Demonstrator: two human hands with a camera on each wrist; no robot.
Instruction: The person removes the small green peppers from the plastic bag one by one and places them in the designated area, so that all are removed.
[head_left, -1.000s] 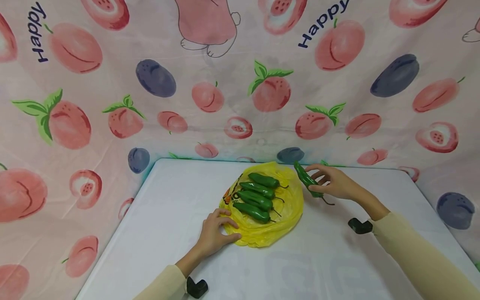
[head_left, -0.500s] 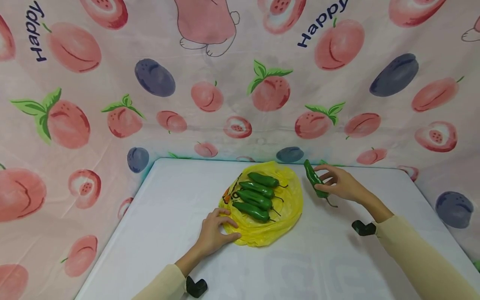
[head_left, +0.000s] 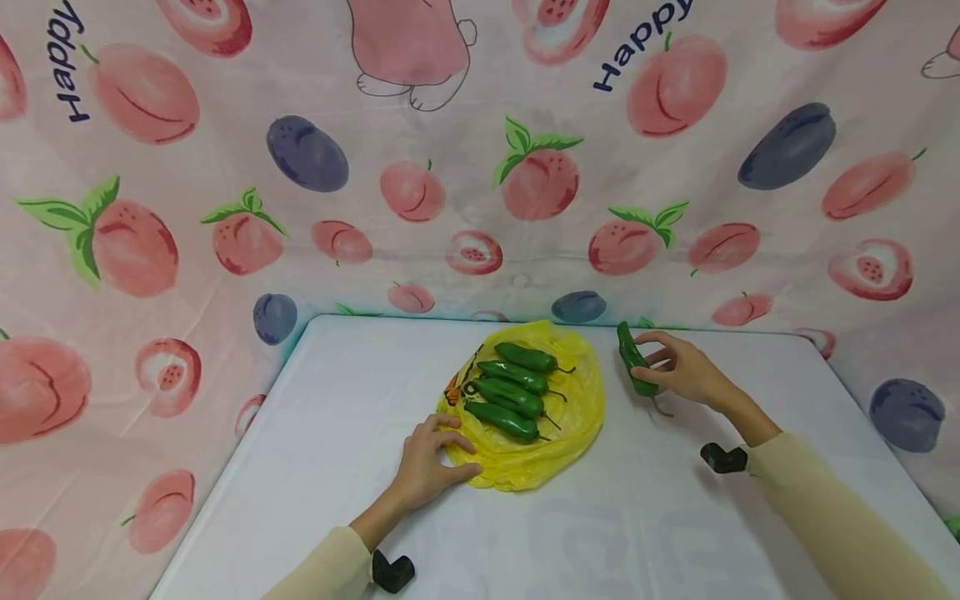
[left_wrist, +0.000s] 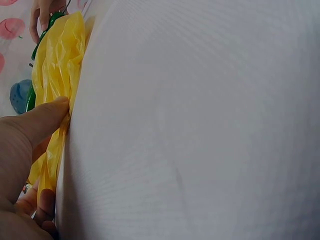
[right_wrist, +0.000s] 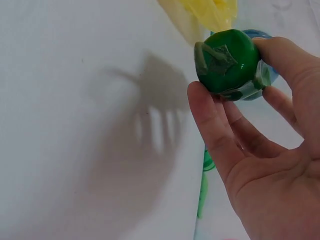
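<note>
A yellow plastic bag [head_left: 566, 442] is spread in a round shape on the white table; whether a dish lies under it cannot be seen. Several green chili peppers [head_left: 506, 397] lie on it in a row, stems to the right. My left hand [head_left: 427, 467] holds the bag's near-left edge, thumb [left_wrist: 47, 117] against the front side and fingers at the left. Right of the bag, my right hand [head_left: 686, 369] pinches another green chili pepper [head_left: 634, 360] between thumb and fingers, above the table. Its stem end [right_wrist: 220, 60] faces the right wrist camera.
White table [head_left: 300, 467] surface lies around the bag. Behind it hangs a pink cloth [head_left: 420, 267] printed with fruit. A black wrist mount [head_left: 723, 457] is on the right wrist, another black mount [head_left: 393, 572] on the left.
My right hand has moved right with its chili pepper, away from the bag's edge, and the pepper now stands steeper. The left hand and the bag have stayed in place.
</note>
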